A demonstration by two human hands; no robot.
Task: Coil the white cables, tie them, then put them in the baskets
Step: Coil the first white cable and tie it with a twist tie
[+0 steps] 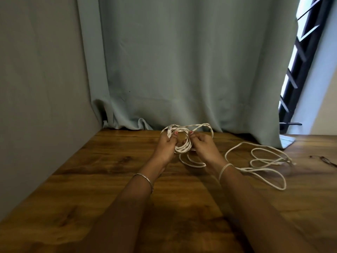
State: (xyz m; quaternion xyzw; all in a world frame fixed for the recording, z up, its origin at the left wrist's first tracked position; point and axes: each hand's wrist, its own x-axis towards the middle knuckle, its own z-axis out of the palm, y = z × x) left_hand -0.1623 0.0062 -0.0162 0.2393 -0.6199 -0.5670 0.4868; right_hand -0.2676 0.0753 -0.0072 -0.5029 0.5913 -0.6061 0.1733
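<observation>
Here, a coiled white cable [182, 149] is held up between both hands near the far edge of the wooden table [82, 179], just in front of the pale green curtain [182, 70]. The left side of the coil is gripped by the left hand [166, 145], its fingers curled round the turns, with what looks like a plug end seen at the fingertips. The right side is pinched by the right hand [204, 146] between thumb and fingers. One loose loop is seen arching above and to the right of the coil, and a further slack length is draped onto the table below the hands. A second white cable [264, 161] is spread in open, untied loops on the table to the right, apart from the coil. A thin bracelet [144, 177] is worn on the left wrist and a white band [225, 169] on the right. A thin dark cord [326, 161] is seen at the table's right edge.
</observation>
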